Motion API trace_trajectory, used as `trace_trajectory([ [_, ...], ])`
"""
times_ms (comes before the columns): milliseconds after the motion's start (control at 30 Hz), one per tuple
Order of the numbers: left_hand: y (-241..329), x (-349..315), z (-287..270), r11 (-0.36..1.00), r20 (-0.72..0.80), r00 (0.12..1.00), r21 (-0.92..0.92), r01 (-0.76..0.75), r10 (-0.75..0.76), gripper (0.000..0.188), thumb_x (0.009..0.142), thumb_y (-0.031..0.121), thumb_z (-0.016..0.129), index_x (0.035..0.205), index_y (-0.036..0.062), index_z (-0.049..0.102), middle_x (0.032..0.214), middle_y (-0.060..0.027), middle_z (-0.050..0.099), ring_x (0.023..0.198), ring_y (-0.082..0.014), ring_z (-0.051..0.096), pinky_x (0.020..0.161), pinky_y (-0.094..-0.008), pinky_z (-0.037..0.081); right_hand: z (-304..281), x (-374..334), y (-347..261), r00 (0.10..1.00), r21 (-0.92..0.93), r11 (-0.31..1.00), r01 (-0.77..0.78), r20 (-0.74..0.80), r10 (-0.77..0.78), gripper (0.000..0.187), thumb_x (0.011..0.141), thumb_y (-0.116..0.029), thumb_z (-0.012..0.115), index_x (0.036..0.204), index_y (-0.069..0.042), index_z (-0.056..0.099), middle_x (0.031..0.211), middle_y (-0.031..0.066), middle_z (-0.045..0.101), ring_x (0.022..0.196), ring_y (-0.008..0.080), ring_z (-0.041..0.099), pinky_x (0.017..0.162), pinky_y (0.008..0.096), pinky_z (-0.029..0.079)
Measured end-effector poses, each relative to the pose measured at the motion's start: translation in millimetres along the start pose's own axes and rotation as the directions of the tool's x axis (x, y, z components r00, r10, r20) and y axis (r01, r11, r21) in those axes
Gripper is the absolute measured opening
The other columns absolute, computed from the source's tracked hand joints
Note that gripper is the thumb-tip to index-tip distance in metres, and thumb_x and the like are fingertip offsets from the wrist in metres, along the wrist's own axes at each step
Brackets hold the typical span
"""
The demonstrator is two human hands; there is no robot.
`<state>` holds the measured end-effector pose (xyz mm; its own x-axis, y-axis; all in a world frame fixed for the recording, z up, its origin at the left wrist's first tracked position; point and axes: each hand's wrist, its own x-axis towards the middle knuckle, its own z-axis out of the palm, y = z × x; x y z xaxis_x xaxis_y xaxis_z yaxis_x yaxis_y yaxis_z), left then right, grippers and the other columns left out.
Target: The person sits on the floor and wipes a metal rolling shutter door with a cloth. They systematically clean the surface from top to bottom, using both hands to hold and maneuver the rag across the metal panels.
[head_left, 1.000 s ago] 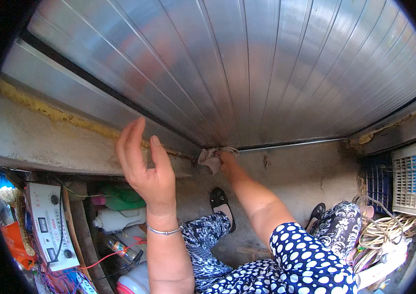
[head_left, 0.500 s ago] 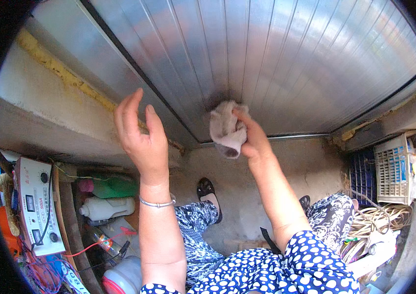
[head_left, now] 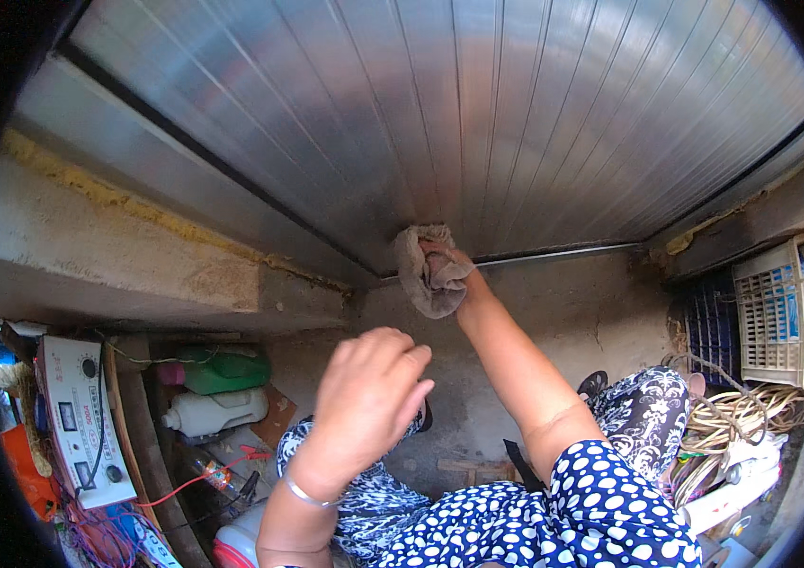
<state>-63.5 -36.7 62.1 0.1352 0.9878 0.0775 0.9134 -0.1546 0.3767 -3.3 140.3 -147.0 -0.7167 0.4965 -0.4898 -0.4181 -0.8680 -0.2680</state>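
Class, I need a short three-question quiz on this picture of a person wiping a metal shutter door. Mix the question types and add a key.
1. True or false: the right hand presses a grey cloth against the ribbed metal shutter.
2. Multiple choice: the left hand is
A. flat on the shutter
B. raised in the air, fingers curled, holding nothing
C. gripping the white bottle
3. Fill in the blank: on the floor at the left, above the white bottle, lies a ____ bottle.

Key:
1. True
2. B
3. green
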Motion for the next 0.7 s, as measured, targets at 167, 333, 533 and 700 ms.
trace_trajectory([
  [167, -12.3, 12.1, 38.7, 0.997, 0.189, 0.982, 0.080, -0.002, -0.013, 0.032, 0.075, 0.015, 0.070, 0.103, 0.0029, 0.063, 0.108, -0.0134, 0.060, 0.106, -0.0312, 0.055, 0.089, -0.0403, 0.043, -65.1, 51.9, 23.8, 0.993, -0.158, 0.987, 0.003, -0.116, -0.021, 0.029, 0.087, -0.020, 0.061, 0.110, -0.002, 0.063, 0.097, 0.0125, 0.068, 0.085, 0.0275, 0.067, 0.075, 0.0393, 0.057],
  [333, -17.0, 16.2, 41.5, 0.999, 0.224, 0.975, 0.047, 0.004, -0.014, 0.035, 0.075, 0.017, 0.071, 0.106, 0.0034, 0.062, 0.109, -0.0134, 0.060, 0.107, -0.0312, 0.055, 0.090, -0.0406, 0.043, -96.3, 103.5, 48.9, 0.968, -0.191, 0.979, -0.072, -0.251, 0.022, 0.029, 0.086, -0.020, 0.062, 0.110, -0.002, 0.063, 0.097, 0.0124, 0.068, 0.085, 0.0271, 0.067, 0.074, 0.0389, 0.057],
  [533, -14.6, 19.9, 53.5, 0.997, 0.332, 0.940, -0.024, -0.080, 0.083, 0.037, 0.075, 0.020, 0.070, 0.108, 0.0038, 0.061, 0.109, -0.0131, 0.060, 0.106, -0.0298, 0.056, 0.088, -0.0391, 0.044, -125.3, 126.1, 60.6, 0.950, -0.196, 0.979, -0.061, -0.313, -0.003, 0.030, 0.085, -0.020, 0.063, 0.110, -0.002, 0.063, 0.097, 0.0123, 0.068, 0.084, 0.0266, 0.067, 0.072, 0.0385, 0.057],
  [700, -17.0, 11.1, 53.3, 0.998, 0.407, 0.911, -0.016, -0.063, 0.064, 0.035, 0.076, 0.021, 0.070, 0.105, 0.0042, 0.062, 0.105, -0.0116, 0.060, 0.101, -0.0278, 0.057, 0.085, -0.0385, 0.044, -95.0, 74.8, 50.5, 0.989, -0.123, 0.991, 0.045, -0.134, -0.062, 0.032, 0.084, -0.020, 0.064, 0.111, -0.002, 0.062, 0.097, 0.0119, 0.068, 0.083, 0.0249, 0.067, 0.071, 0.0367, 0.056],
])
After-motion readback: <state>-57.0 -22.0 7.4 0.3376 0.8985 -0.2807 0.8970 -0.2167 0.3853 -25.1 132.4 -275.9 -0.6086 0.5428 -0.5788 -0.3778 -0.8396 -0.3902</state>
